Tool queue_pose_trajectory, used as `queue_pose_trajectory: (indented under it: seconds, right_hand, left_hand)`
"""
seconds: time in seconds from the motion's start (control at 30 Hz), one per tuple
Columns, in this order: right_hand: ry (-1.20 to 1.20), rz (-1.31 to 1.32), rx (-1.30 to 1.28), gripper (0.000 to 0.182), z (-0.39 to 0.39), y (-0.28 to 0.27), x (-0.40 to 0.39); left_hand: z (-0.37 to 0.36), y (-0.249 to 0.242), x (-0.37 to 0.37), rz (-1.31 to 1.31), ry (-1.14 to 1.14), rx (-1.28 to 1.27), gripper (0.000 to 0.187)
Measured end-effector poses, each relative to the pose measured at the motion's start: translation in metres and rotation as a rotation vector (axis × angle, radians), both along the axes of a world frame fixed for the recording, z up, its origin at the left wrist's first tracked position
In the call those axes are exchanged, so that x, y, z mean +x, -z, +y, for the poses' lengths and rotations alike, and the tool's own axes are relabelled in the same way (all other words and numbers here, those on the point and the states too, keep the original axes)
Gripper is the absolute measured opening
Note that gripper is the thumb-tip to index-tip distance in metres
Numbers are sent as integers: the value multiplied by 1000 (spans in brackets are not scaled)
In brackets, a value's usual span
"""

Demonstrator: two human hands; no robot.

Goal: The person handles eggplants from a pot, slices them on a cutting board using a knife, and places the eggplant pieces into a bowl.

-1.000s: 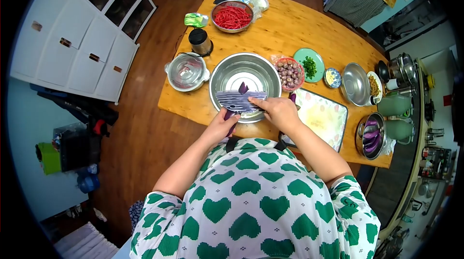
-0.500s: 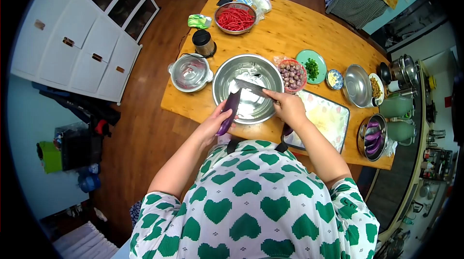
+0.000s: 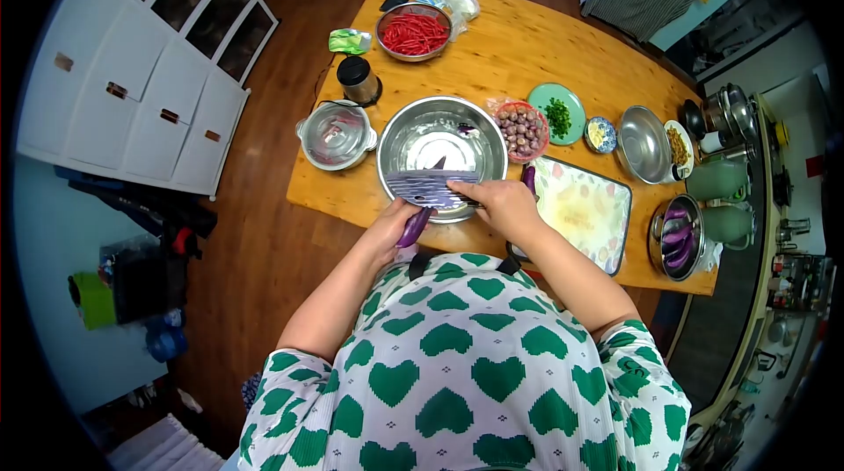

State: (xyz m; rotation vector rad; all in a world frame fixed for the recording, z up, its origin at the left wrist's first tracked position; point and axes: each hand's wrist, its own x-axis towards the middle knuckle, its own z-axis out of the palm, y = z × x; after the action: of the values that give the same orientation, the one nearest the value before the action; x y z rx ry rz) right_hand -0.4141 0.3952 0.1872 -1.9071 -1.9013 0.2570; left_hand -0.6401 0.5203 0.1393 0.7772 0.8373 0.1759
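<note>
My left hand [image 3: 387,229] is closed around a long purple eggplant [image 3: 413,228], its lower end sticking out toward my body. My right hand [image 3: 505,205] grips the handle of a broad kitchen knife [image 3: 426,188]. The blade's flat face shows and lies across the eggplant, hiding its middle; a dark tip shows beyond. Both are over the near side of a large steel basin [image 3: 395,130]. A small dark purple piece [image 3: 465,128] is inside the basin. Another eggplant [image 3: 528,177] lies beside my right hand, partly hidden by it.
A patterned cutting board [image 3: 585,207] lies to the right, near a steel pot of eggplants [image 3: 676,238]. Shallots [image 3: 520,131] in a red basket, a green plate [image 3: 569,103] of chopped greens and red chilies [image 3: 415,33] stand beyond. A lidded glass pot [image 3: 336,139] stands left.
The knife has swung down and toward me, from slanting beside the eggplant's tip to lying across its middle, blade face now showing. The view has shifted slightly.
</note>
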Motion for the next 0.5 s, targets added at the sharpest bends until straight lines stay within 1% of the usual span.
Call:
queue_pose_trajectory:
  seconds: [0.07, 0.27, 0.37, 0.47, 0.5]
  right_hand:
    - [0, -4, -23, 59, -1, -2, -2]
    - [-18, 23, -6, 61, -4, 3, -1]
    - [-59, -24, -7, 63, 0, -11, -13]
    - [-77, -101, -7, 65, 5, -16, -21]
    - [-88, -92, 35, 63, 7, -15, -18]
  left_hand:
    - [-2, 3, -3, -10, 1, 10, 39]
    - [-7, 16, -8, -32, 9, 78, 34]
    - [-10, 18, 5, -12, -135, 38, 31]
    - [-5, 14, 8, -71, -136, 0, 32]
    - [-4, 10, 9, -89, -136, -13, 32]
